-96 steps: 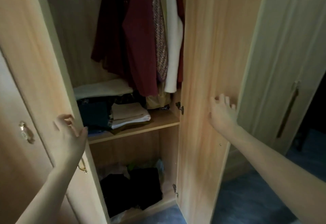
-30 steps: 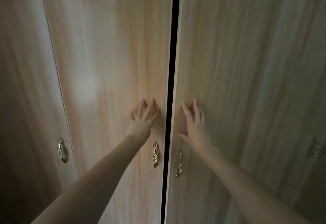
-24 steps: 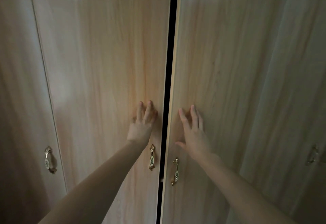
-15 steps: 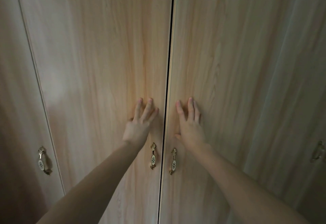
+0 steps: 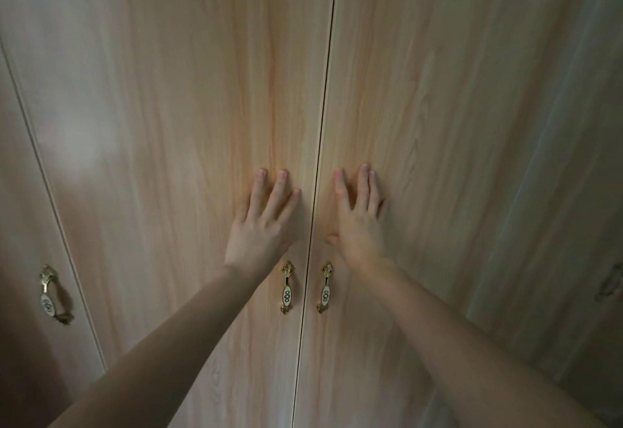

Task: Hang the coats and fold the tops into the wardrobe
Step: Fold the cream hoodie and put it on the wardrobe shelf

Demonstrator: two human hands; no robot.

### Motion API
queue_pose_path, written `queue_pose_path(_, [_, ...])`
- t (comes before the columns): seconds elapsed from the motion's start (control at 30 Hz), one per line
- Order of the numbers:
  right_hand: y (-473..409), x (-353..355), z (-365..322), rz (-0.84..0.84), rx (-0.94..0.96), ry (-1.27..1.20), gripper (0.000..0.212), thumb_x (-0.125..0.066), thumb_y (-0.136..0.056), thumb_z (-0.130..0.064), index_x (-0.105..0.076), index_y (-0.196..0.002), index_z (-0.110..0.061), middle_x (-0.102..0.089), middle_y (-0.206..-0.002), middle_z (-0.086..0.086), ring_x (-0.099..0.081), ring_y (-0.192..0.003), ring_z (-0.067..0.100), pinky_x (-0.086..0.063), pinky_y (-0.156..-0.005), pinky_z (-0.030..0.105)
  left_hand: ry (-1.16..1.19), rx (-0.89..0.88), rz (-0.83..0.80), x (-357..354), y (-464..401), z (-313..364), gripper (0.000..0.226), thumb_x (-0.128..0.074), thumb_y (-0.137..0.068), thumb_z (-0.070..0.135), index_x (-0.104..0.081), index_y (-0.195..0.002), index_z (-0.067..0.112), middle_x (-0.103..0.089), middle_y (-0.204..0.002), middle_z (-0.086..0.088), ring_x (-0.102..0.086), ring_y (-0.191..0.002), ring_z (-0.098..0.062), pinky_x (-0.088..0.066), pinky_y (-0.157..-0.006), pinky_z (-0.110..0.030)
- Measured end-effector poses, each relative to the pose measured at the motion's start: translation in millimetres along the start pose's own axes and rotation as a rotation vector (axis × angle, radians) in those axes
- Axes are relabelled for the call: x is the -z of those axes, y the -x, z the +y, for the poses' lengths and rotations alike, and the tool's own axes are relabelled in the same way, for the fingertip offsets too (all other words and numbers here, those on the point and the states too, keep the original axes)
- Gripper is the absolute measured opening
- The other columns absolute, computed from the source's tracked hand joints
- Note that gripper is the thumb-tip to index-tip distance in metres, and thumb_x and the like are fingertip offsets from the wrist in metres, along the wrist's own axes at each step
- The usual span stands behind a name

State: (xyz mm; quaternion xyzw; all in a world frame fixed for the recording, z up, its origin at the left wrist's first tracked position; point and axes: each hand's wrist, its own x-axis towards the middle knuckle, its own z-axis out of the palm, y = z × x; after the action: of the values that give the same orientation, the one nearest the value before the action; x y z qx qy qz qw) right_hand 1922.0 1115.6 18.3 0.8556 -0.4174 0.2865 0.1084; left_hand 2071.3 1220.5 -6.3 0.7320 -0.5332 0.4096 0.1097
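- Palms flat: left hand (image 5: 261, 225) and right hand (image 5: 357, 225) press the wardrobe doors (image 5: 202, 124), fingers straight.
- Risk: doors may spring back; handles (image 5: 286, 287) below stay ungripped.

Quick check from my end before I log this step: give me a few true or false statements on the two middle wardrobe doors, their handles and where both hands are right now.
1. The left hand lies flat on the left door. True.
2. The right hand grips the right handle. False: it presses flat on the right door, above that handle.
3. Only a thin seam shows between the two doors. True.
4. Clothes are visible between the doors. False: none show.
5. The left handle sits below the left hand, untouched. True.
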Motion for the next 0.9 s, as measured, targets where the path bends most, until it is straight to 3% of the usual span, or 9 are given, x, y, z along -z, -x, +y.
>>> queue_pose_path(0.2, [-0.7, -6.1, 2.2, 0.038, 0.004, 0.010, 0.134, -0.084, -0.065, -0.042, 0.018, -0.151, -0.030, 0.020, -0.159, 0.017, 0.016, -0.147, 0.033, -0.017, -0.113, 0.065, -0.052, -0.006, 0.076, -14.5, 0.1, -0.4, 0.084, -0.069, -0.080, 0.024, -0.027, -0.152, 0.016, -0.008, -0.163, -0.016, -0.003, -0.147, -0.045, -0.030, -0.108, -0.065])
queue_pose_path(0.5, [1.5, -5.0, 2.5, 0.056, 0.003, -0.015, 0.132, -0.084, -0.067, -0.038, 0.018, -0.151, -0.031, 0.020, -0.159, 0.015, 0.016, -0.147, 0.032, -0.016, -0.114, 0.064, -0.122, -0.033, -0.020, -12.9, -1.0, -0.7, 0.102, -0.071, -0.082, 0.041, -0.007, -0.156, 0.014, 0.005, -0.162, -0.020, 0.003, -0.145, -0.050, -0.030, -0.108, -0.065])
queue_pose_path(0.57, [2.4, -3.4, 0.3, 0.064, -0.011, 0.010, 0.124, -0.081, -0.073, -0.031, 0.014, -0.152, -0.030, 0.015, -0.160, 0.018, 0.011, -0.148, 0.033, -0.022, -0.113, 0.062, -0.151, -0.028, -0.050, -10.1, -0.1, 0.5, 0.105, -0.069, -0.082, 0.046, -0.003, -0.156, 0.013, 0.006, -0.162, -0.021, 0.002, -0.145, -0.051, -0.031, -0.109, -0.063])
queue_pose_path(0.63, [1.3, 2.1, 2.3, 0.065, 0.012, 0.006, 0.109, -0.069, -0.083, -0.011, 0.012, -0.153, -0.030, 0.014, -0.160, 0.017, 0.009, -0.147, 0.034, -0.030, -0.111, 0.056, -0.174, -0.027, -0.067, -7.0, 0.3, 1.4, 0.106, -0.068, -0.083, 0.048, 0.000, -0.156, 0.013, 0.007, -0.161, -0.021, 0.002, -0.145, -0.052, -0.031, -0.109, -0.063])
queue_pose_path(0.7, [1.7, 14.4, 11.6, -0.014, 0.067, -0.053, 0.111, -0.066, -0.079, 0.002, 0.010, -0.153, -0.032, 0.018, -0.160, 0.012, 0.010, -0.147, 0.031, -0.035, -0.112, 0.046, -0.184, -0.022, -0.094, -3.8, -0.6, 3.8, 0.106, -0.067, -0.083, 0.048, 0.002, -0.156, 0.014, 0.008, -0.161, -0.021, 0.003, -0.145, -0.052, -0.029, -0.109, -0.063])
queue_pose_path(0.77, [6.0, 28.6, 23.1, -0.081, 0.097, -0.087, 0.115, -0.070, -0.073, 0.005, 0.003, -0.153, -0.035, 0.018, -0.159, 0.007, 0.001, -0.147, 0.031, -0.037, -0.110, 0.041, -0.191, 0.004, -0.127, -0.5, -2.2, 8.6, 0.103, -0.066, -0.085, 0.045, 0.002, -0.155, 0.014, 0.010, -0.161, -0.021, 0.006, -0.144, -0.053, -0.028, -0.110, -0.064])
queue_pose_path(0.9, [32.8, 38.8, 40.9, -0.089, 0.017, -0.084, 0.110, -0.074, -0.071, 0.002, -0.008, -0.151, -0.037, 0.006, -0.156, 0.009, -0.016, -0.140, 0.032, -0.041, -0.104, 0.045, -0.188, 0.068, -0.197, 13.3, -6.0, 22.1, 0.093, -0.061, -0.089, 0.037, 0.003, -0.153, 0.013, 0.013, -0.159, -0.021, 0.009, -0.142, -0.055, -0.035, -0.105, -0.062])
